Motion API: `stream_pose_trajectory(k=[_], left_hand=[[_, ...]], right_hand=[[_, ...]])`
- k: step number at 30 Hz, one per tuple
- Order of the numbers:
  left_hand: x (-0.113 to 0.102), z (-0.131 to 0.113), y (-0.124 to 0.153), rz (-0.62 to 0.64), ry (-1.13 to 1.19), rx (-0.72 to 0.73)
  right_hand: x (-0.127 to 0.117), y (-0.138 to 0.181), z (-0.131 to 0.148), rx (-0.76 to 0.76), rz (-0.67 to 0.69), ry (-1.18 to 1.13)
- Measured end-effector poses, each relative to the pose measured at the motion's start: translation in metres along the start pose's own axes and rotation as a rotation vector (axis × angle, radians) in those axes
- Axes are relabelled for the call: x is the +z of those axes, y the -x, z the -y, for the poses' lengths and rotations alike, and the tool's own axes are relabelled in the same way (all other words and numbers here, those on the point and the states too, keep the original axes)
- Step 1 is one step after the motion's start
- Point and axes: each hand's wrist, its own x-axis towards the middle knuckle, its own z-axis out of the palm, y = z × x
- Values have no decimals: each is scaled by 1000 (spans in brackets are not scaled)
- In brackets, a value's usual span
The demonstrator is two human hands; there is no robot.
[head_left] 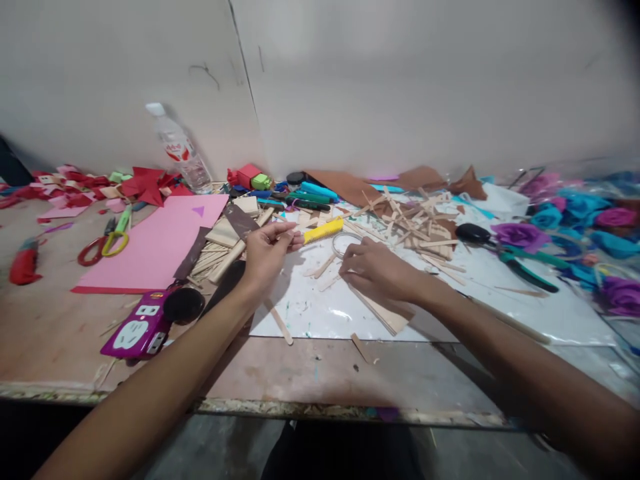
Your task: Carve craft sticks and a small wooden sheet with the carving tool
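My left hand [267, 257] is closed in a pinch in the middle of the worktop. At its fingertips is the near end of a yellow ridged strip [323, 231], whose exact kind I cannot make out. To the right, my right hand [376, 268] reaches down with curled fingers, and what they grip is hidden. A pale ring [345, 244] lies just beside its fingers. Flat wooden sticks [383, 310] lie partly beneath that hand. Another wooden stick [280, 321] lies on the white sheet [315, 320] between my forearms.
Behind my hands is a heap of wooden sticks [420, 223]. Pink paper [160, 233], scissors [116, 241] and a purple device [140, 327] lie left. A bottle [180, 150] stands by the wall. Green-handled pliers [527, 270] and paper flowers [520, 235] lie right.
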Motion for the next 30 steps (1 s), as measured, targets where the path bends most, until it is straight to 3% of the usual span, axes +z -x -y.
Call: stream_pose_trajectory(k=[7, 11, 15, 19, 20, 23, 26, 30], left_hand=[[3, -2, 5, 60, 8, -58], [4, -7, 9, 68, 18, -56], [5, -11, 12, 75, 23, -59], [7, -14, 18, 106, 22, -84], [8, -15, 20, 115, 22, -93], [12, -17, 29, 159, 27, -131], [17, -18, 38, 214, 36, -168], [23, -17, 50, 313, 80, -234]], right_hand=[[-15, -33, -4, -53, 163, -41], [-14, -37, -6, -48, 157, -108], [-19, -15, -3, -33, -5, -235], [-23, 11, 3, 49, -278, -417], [-22, 15, 4, 86, -393, -596], [-13, 18, 8, 187, -534, -972], [-1, 15, 10, 219, -599, -1153], [9, 14, 13, 185, -583, -1233]])
